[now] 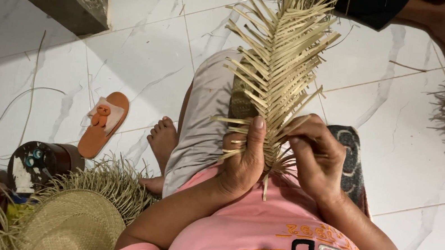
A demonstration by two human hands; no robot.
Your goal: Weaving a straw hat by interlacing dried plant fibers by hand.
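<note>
Hands grip woven straw strip (281,64): left hand (243,164) clamps its base, right hand (314,159) fingers pinch strands; long plait done, loose ends left.

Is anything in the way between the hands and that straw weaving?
No, nothing visible. The left hand grips the woven straw strip at its lower end, thumb pressed against it, and the right hand pinches the loose strands right beside it. Both hands touch the straw directly.

Head view, steeply down, close over lap
</note>
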